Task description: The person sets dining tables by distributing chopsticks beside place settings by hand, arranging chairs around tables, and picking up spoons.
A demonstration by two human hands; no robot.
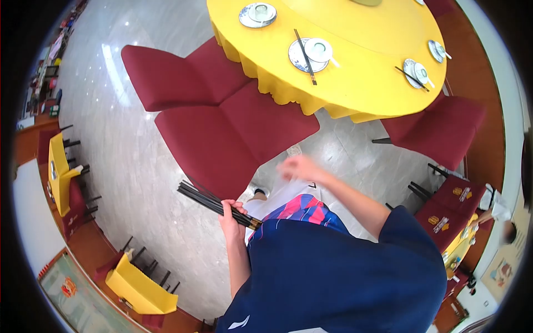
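Note:
A bundle of black chopsticks with gold-marked ends is gripped in my left hand, in front of my body. My right hand is blurred by motion, over my lap and to the right of a red chair; its fingers cannot be made out. On the yellow round table, a pair of chopsticks lies across a patterned plate with a bowl on it. Another pair rests over a plate setting farther right. The setting at the upper left shows no chopsticks.
Red chairs stand between me and the table, and another red chair is at its right. Smaller yellow tables are at the left. A person bends over a table at the far right.

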